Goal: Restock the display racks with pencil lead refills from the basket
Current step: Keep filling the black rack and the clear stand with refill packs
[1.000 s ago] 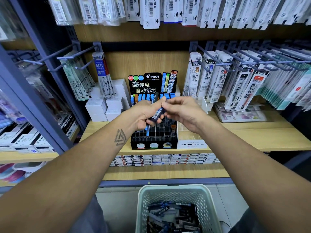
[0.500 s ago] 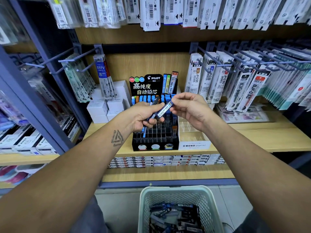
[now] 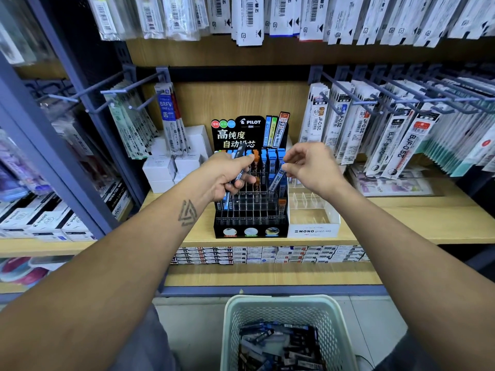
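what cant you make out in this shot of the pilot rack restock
Head view only:
- How many refills the left hand holds: its fingers cover them.
- Whether the right hand touches the tilted blue refill: too close to tell.
- Rack slot labels: too small.
- Basket contents: cut off by the bottom edge.

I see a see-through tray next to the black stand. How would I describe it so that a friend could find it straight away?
Start at the wooden shelf at the centre, where the black PILOT rack of lead refills stands. Touching its right side is the clear tray, split by transparent dividers, with a white front strip reading MONO graph MG. Unlike the rack, its visible slots look empty.
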A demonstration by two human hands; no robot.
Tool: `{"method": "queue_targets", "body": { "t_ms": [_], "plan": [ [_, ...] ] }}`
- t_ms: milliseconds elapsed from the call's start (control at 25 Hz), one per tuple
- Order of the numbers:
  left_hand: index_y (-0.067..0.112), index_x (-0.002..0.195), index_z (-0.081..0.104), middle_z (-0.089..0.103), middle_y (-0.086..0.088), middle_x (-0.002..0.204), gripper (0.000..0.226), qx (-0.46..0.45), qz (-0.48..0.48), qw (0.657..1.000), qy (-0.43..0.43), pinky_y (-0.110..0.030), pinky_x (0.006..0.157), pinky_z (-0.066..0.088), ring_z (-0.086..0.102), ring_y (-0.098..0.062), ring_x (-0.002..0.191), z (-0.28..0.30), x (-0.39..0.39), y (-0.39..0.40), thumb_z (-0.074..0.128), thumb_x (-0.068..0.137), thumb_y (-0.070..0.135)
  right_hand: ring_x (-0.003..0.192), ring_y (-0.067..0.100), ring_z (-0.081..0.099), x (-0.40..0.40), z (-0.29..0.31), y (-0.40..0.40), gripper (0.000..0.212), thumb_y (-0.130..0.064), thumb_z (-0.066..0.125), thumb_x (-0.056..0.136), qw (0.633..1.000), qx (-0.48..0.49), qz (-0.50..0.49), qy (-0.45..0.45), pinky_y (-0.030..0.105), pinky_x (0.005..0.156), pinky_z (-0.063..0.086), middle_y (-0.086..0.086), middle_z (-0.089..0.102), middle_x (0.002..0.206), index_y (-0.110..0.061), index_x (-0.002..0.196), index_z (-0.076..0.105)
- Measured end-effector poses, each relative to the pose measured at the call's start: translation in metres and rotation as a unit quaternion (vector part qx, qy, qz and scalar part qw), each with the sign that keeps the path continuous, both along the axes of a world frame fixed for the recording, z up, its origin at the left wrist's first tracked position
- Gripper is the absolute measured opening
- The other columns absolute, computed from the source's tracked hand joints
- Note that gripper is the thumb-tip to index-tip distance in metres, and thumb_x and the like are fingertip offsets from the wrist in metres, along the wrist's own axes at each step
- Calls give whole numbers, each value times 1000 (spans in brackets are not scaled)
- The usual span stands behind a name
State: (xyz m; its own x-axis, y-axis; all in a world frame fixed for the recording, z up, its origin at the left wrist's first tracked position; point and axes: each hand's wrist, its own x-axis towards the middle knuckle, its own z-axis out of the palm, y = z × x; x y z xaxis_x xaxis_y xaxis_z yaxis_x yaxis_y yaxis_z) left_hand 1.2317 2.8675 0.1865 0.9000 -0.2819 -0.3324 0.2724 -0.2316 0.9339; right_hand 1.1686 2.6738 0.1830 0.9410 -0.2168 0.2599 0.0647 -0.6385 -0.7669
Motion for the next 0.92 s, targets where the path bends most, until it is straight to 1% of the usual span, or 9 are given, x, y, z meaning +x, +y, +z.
{"method": "queue_targets", "body": {
  "t_ms": [80,160,200,280,400,560,680,920],
  "plan": [
    [10,84,48,68,-16,72,29,-11,-2,1000,-1,-13,32,20,33,-8,32,1,0,0,60,100,31,67,7,65,3,1,0,20,-7,78,84,999,-37,-14,-28,23,69,54,-8,67,73,-23,80,68],
    [10,83,48,68,-17,73,29,-14,-3,1000,-4,-13,32,21,33,-8,31,2,0,1,61,99,31,67,4,62,5,0,2,16,-8,78,85,998,-53,-19,-42,20,70,51,-12,65,72,-22,83,70],
    [10,83,48,68,-17,73,30,-14,-4,1000,-5,-13,32,21,33,-8,31,2,0,0,61,99,31,69,6,63,5,-1,4,14,-9,77,86,997,-68,-19,-45,21,71,51,-11,65,72,-21,85,71],
    [10,83,48,68,-16,72,30,-12,-3,1000,-7,-13,32,21,34,-8,32,3,0,0,61,99,32,75,13,65,7,-6,8,9,-10,76,87,993,-107,-13,-42,28,77,55,-6,67,77,-18,91,73],
    [11,85,48,68,-15,69,31,-8,-13,1000,-5,-14,32,21,35,-8,33,2,1,-2,62,98,34,85,18,67,9,-10,11,9,-13,74,89,988,-152,-3,-40,36,85,57,0,73,88,-15,98,75],
    [11,85,49,65,-12,66,32,-2,-34,999,1,-14,32,21,35,-8,35,0,1,-3,63,97,37,90,23,68,8,-8,13,12,-15,72,91,976,-211,4,-51,40,87,56,5,74,95,-15,102,75],
    [11,86,50,62,-10,64,33,-3,-36,999,1,-14,31,22,35,-8,36,1,0,-4,64,97,38,92,24,68,7,-6,13,12,-15,72,91,976,-210,5,-51,38,86,56,6,74,96,-15,103,76],
    [11,83,50,61,-10,65,33,-3,-40,999,-2,-13,32,21,34,-8,36,-1,0,-6,63,97,37,87,23,67,7,-8,12,9,-14,73,89,980,-191,10,-58,40,83,56,4,74,90,-16,97,76]
  ]
}}
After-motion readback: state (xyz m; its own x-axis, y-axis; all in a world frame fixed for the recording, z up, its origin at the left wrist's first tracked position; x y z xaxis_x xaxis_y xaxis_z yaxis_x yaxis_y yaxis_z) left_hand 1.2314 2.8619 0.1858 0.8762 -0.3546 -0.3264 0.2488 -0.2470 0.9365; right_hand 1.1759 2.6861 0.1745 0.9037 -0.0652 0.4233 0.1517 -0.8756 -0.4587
